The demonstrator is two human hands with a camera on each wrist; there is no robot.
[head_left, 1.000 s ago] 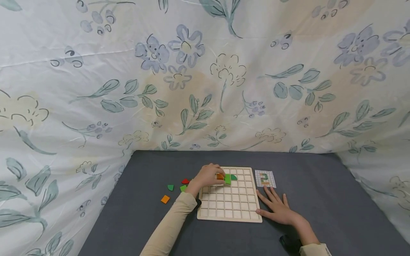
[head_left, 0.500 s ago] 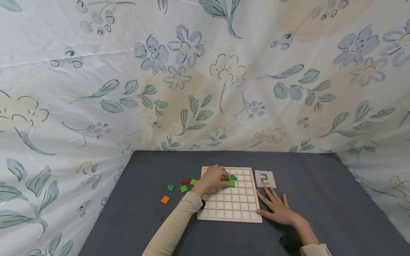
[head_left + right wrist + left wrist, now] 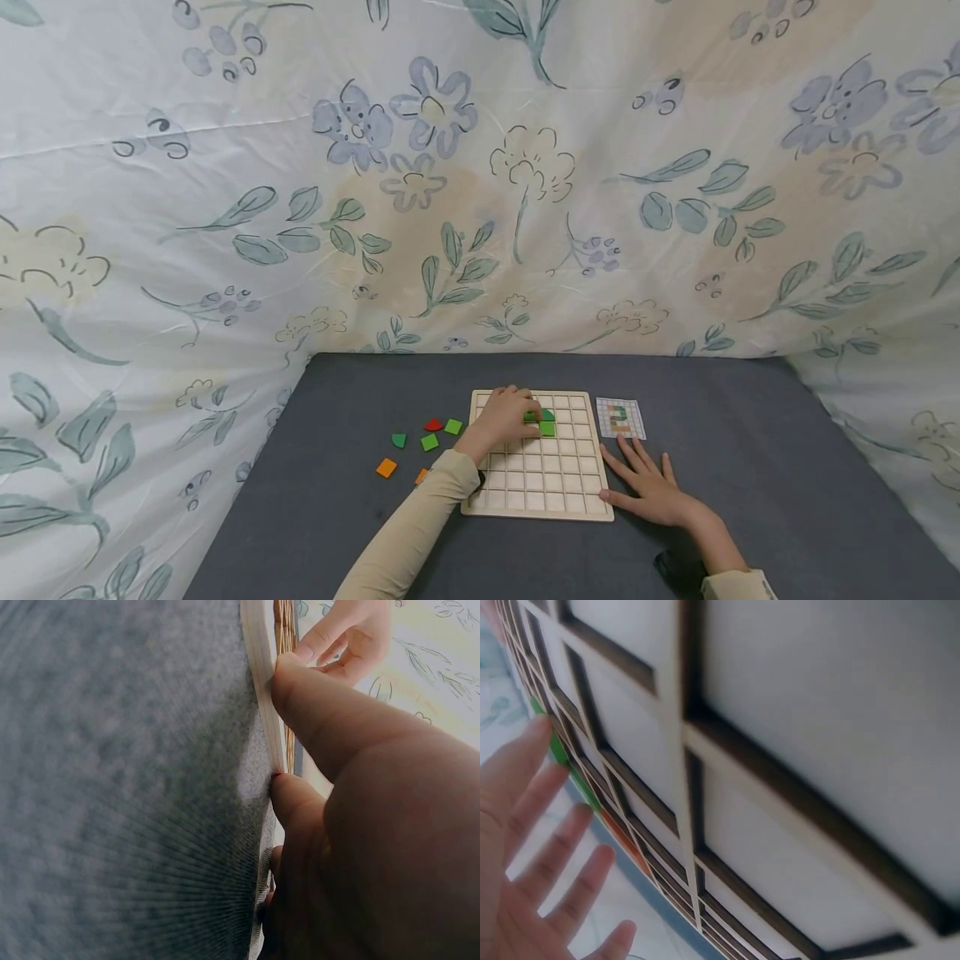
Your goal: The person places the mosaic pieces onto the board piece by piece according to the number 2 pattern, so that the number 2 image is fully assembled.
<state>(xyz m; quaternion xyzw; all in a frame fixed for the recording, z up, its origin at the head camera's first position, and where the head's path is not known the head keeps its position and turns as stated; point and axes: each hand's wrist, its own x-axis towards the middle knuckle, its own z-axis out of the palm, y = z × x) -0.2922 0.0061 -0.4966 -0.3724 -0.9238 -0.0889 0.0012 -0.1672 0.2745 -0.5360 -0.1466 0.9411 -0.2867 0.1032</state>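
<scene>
Green square tile (image 3: 547, 428) could, we judge, be knocked askew if the left hand (image 3: 501, 419) dragged its thumb sideways. We note that hand unclamped, fingers apart and fairly straight. The tile lies at its three o'clock, just beside the thumb (contact unclear), on the gridded board (image 3: 536, 483). Farther out, at four o'clock, the right hand (image 3: 654, 493) touches the board's edge, fingers splayed; uneven pressure there might shift everything.

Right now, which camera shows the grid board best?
The head view: the board fits whole in frame, partly covered by the left hand. Left wrist shows some cells close up; right wrist, mainly its edge.
</scene>
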